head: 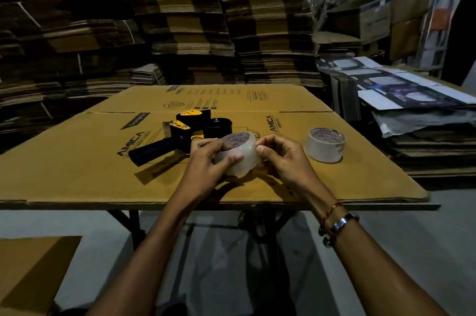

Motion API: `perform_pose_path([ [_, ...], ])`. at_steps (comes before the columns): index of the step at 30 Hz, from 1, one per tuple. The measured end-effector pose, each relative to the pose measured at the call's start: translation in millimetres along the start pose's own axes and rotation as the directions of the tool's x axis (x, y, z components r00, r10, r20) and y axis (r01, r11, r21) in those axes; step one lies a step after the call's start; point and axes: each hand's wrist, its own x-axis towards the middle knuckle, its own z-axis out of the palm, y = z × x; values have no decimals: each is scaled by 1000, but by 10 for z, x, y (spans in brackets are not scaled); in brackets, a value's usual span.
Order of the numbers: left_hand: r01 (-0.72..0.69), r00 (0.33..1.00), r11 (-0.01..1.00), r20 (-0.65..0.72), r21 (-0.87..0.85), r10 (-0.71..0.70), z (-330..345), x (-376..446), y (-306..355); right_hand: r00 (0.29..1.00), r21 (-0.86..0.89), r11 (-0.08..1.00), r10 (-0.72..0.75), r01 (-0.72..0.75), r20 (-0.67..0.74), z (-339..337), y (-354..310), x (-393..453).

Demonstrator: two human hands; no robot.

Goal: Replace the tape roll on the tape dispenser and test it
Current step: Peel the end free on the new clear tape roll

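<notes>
A clear tape roll (240, 158) with a printed white core is held just above the table's front middle. My left hand (206, 161) grips its left side, thumb across the front. My right hand (280, 158) pinches its right edge with thumb and fingertips. Right behind the roll lies a black and yellow tape dispenser (180, 135), handle pointing front left, its black hub bare. A second, thinner tape roll (325, 145) lies flat on the table to the right of my right hand, apart from it.
A flattened cardboard box (77, 161) covers the folding table. Tall stacks of flat cartons (180, 19) wall in the back and left. Printed flat boxes (399, 89) pile up at the right. Another cardboard sheet (31, 272) sits low at the front left.
</notes>
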Motion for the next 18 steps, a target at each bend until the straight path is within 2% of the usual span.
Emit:
perform_pose_path([
  [7, 10, 999, 997, 45, -77, -7, -38, -9, 59, 1000, 34, 999, 0, 1, -10, -22, -24, -19],
  [12, 93, 995, 947, 49, -306, -82, -83, -45, 92, 999, 9, 1000, 22, -22, 27, 5, -22, -24],
  [15, 125, 992, 935, 62, -332, -111, -103, -50, 101, 999, 0, 999, 37, -37, 39, 11, -36, -22],
  [18, 117, 989, 944, 121, -307, -83, -104, -45, 108, 997, 96, 993, 67, -63, -40, -9, -41, -10],
])
